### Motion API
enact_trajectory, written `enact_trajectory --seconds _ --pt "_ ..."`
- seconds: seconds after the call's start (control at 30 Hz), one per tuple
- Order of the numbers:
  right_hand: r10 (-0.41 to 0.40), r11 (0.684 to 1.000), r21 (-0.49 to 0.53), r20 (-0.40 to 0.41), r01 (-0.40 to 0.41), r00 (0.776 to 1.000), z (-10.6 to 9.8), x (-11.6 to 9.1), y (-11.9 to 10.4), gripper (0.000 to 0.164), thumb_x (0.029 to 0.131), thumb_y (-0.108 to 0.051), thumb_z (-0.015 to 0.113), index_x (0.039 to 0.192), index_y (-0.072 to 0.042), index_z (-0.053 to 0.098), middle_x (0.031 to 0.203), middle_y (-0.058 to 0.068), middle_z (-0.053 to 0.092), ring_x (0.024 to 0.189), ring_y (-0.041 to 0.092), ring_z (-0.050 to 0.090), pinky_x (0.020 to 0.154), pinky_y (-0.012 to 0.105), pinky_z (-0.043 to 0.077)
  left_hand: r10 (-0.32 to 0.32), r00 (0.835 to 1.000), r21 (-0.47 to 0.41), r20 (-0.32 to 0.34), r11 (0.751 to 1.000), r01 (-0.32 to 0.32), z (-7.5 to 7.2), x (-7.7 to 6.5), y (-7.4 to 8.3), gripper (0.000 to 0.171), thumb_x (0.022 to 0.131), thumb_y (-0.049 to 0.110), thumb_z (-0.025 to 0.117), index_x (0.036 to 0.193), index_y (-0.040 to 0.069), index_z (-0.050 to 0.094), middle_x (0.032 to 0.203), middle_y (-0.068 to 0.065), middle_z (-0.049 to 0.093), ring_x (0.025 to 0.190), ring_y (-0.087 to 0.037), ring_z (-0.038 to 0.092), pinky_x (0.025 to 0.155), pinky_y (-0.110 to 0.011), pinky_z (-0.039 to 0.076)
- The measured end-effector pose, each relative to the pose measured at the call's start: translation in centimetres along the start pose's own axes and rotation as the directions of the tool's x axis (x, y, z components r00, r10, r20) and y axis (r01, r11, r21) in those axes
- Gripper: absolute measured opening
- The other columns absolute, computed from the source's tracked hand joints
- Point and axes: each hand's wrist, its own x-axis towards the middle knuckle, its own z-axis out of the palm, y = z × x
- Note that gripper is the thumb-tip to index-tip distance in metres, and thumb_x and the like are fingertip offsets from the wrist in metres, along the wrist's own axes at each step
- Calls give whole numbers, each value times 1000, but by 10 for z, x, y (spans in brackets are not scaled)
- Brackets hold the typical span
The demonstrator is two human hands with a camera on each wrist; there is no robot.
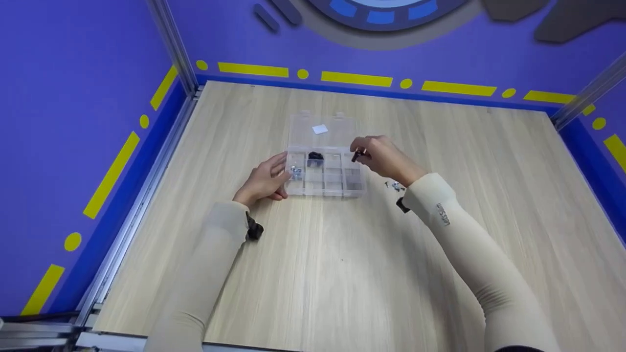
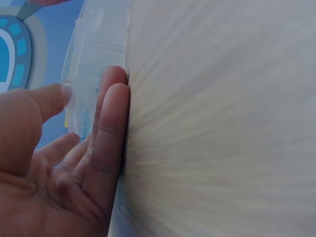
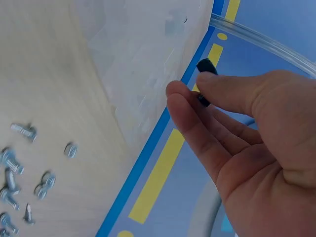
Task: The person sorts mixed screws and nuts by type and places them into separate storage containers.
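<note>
A clear plastic compartment box (image 1: 333, 193) lies on the table with its lid (image 1: 305, 132) laid open toward the back. My left hand (image 1: 264, 181) holds the box's left side; in the left wrist view the thumb (image 2: 54, 101) touches the box and two fingers lie along the tabletop. Above the right back compartment, my right hand (image 1: 384, 154) pinches a small black piece (image 3: 207, 66) between thumb and fingers. Its exact kind is partly hidden. Several black pieces (image 1: 315, 156) sit in a back compartment, and small silver hardware (image 1: 295, 170) lies in the left column.
Loose silver bolts (image 3: 12, 160) and a nut (image 3: 70, 149) lie on the wooden table (image 1: 303, 274), right of the box near my right wrist. A white label (image 1: 320, 129) lies on the lid. Blue walls (image 1: 98, 122) surround the table at back and sides.
</note>
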Motion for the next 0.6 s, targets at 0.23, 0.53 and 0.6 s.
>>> enact_trajectory --seconds 0.23,0.53,0.6 --pt "-28 998 54 6 27 1000 9 20 -12 8 95 -4 74 97 -5 66 95 7 73 85 21 68 73 36 59 -8 1000 -24 3 1000 8 0 0 -1 67 106 18 59 164 19 27 165 -11 34 62 -20 70 52 -28 59" --pt "-44 998 42 -12 45 999 15 43 -25 7 94 -8 77 90 -5 73 90 8 72 79 20 65 70 32 57 -10 1000 -24 -1 1000 10 0 0 -1 68 105 19 59 165 19 27 164 -11 35 63 -21 71 52 -28 59" --pt "-55 997 46 -24 56 998 17 48 -27 6 94 -8 76 90 -5 73 91 8 72 80 20 66 71 32 58 -16 1000 -24 -8 1000 16 0 0 -1 68 105 19 60 164 19 27 164 -11 35 63 -21 71 51 -28 59"
